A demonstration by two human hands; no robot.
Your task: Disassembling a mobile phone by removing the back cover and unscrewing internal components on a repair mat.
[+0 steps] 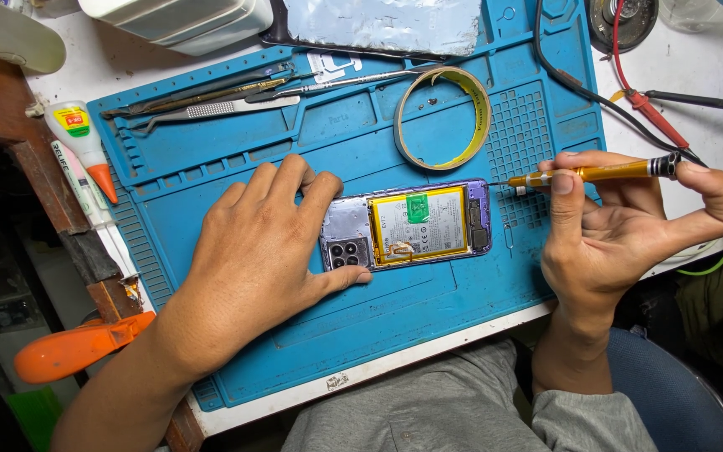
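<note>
Left hand point(261, 251) lay flat on the blue mat point(428, 293), fingers spread slightly, pinning the camera end of the opened phone point(407, 224). Phone sat mid-mat, back cover off, battery point(420, 223) exposed. Right hand point(621, 226) had thumb and fingers clamped on a gold screwdriver point(596, 174), tip at the phone's top right corner. Tape roll point(443, 117) just above the phone; tweezers point(211, 105) along the mat's top edge.

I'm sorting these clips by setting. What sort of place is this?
Probably a phone repair bench: an opened phone on a blue work mat, a precision screwdriver in the right hand, tweezers nearby.
</note>
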